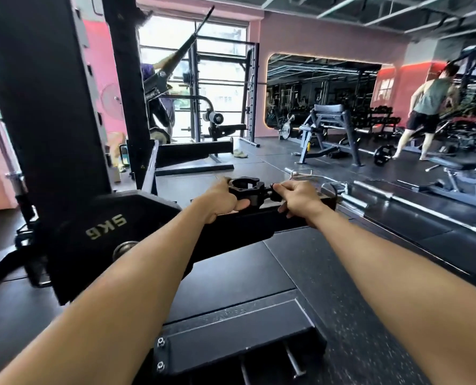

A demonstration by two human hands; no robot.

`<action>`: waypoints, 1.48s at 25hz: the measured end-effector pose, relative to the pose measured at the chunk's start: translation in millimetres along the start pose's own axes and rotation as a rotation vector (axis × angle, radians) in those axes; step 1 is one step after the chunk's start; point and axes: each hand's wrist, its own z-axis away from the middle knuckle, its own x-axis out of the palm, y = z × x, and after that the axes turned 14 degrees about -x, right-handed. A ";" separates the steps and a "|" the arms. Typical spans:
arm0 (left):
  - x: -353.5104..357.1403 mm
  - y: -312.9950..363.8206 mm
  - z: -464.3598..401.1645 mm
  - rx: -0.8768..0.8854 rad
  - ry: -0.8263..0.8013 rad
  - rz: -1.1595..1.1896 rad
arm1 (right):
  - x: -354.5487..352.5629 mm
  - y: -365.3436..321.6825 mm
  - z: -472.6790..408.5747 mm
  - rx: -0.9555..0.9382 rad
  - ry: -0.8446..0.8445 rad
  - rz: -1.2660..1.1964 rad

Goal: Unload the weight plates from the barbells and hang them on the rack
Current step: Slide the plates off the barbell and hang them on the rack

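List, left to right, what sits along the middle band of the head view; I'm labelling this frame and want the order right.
5kg weight plate → left hand → black barbell collar → right hand → chrome barbell lying on the floor.

A barbell collar (247, 187) sits between both hands, with a weight plate (106, 226) left on the rack (45, 112).

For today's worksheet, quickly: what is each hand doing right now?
Left hand: grips the black ring-shaped plastic barbell collar.
Right hand: pinches the collar's small black lever.
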 end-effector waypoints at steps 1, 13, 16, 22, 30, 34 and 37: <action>5.7 -0.4 -12.6 -0.015 0.005 -0.026 | 5.7 12.4 -11.6 0.019 -0.005 0.016; 42.0 -23.6 -128.8 -0.204 0.037 -0.177 | 38.6 90.5 -77.3 0.108 -0.030 0.170; 38.4 -15.9 -113.3 -0.212 0.033 -0.154 | 37.9 89.6 -76.7 0.136 -0.043 0.165; 32.7 -13.9 -73.7 -0.211 0.042 -0.168 | 39.7 72.5 -56.8 0.226 -0.015 0.161; 19.8 -29.2 10.0 -0.097 0.005 -0.287 | 27.9 42.3 15.3 0.197 -0.002 0.238; 5.8 -42.9 63.5 -0.046 -0.012 -0.281 | 20.8 15.5 61.0 0.153 -0.038 0.202; -9.2 -54.7 101.0 -0.036 0.011 -0.248 | 20.3 -5.2 95.9 0.112 -0.072 0.142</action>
